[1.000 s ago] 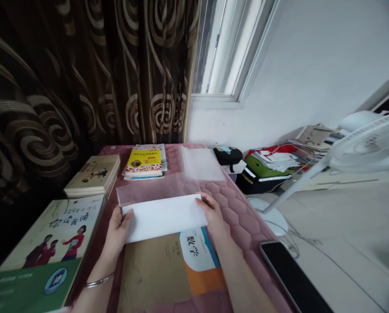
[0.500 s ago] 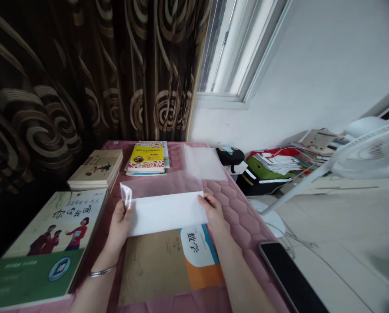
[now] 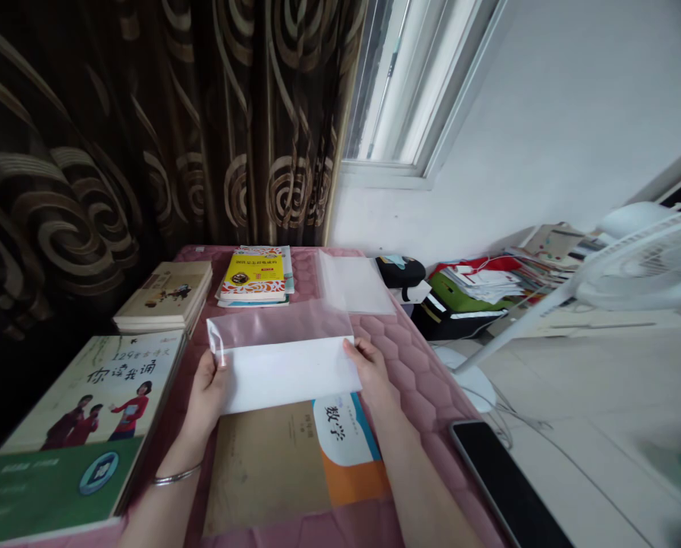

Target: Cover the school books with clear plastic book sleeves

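Pink quilted padding (image 3: 428, 411) covers the surface, with a dark brown curtain patterned in pale swirls (image 3: 163, 114) behind it. Both of the person's hands hold a flat, white, rectangular sheet (image 3: 291, 375) above a tan, orange and blue book (image 3: 272, 468), hiding its far edge. The left hand (image 3: 206, 388) pinches the sheet's left end between thumb and fingers (a silver bangle (image 3: 177, 476) circles that wrist); the right hand (image 3: 368, 369) pinches the right end, thumb on top. Clear, glossy plastic film (image 3: 277, 323) extends beyond the sheet's far edge. A black, rounded-corner phone (image 3: 505, 479) lies right of the right forearm.
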Demonstrator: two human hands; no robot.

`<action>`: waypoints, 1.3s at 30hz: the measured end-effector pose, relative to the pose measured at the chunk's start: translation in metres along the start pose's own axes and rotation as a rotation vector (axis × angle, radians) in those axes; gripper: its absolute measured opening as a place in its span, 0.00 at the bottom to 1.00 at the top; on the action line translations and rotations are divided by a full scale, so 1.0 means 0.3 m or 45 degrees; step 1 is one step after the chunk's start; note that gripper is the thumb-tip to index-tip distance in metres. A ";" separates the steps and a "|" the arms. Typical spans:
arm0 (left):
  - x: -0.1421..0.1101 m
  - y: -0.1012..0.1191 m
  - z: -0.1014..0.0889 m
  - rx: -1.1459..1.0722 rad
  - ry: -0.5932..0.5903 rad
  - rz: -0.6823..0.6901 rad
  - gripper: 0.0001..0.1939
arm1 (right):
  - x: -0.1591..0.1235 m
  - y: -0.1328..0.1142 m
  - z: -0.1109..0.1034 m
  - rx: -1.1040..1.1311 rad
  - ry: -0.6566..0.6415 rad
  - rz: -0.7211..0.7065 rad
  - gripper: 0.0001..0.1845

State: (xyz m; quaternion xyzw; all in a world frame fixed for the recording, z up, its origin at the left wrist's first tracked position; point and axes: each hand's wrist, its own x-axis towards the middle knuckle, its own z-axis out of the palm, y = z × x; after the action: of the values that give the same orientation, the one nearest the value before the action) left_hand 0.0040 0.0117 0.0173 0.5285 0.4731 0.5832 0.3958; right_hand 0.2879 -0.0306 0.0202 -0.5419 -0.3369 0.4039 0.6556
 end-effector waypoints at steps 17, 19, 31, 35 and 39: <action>-0.011 -0.004 -0.001 0.156 -0.061 0.056 0.18 | 0.016 0.021 -0.020 -0.290 -0.007 -0.168 0.21; -0.011 -0.003 0.001 0.147 -0.061 0.081 0.17 | 0.013 0.014 -0.019 -0.379 0.034 -0.181 0.18; -0.013 0.011 0.007 0.171 -0.060 0.093 0.14 | -0.001 -0.008 0.003 -0.539 0.177 -0.205 0.24; 0.000 -0.006 0.008 0.214 -0.014 0.098 0.12 | 0.006 -0.011 -0.002 -0.494 0.164 -0.231 0.24; 0.010 -0.026 0.007 0.188 0.047 0.088 0.12 | 0.011 -0.010 -0.010 -0.320 0.135 -0.108 0.24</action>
State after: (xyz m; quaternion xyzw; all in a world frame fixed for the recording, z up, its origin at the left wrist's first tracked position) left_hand 0.0055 0.0166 0.0105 0.5615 0.5033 0.5698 0.3267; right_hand 0.2926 -0.0294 0.0224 -0.6254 -0.3723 0.3013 0.6160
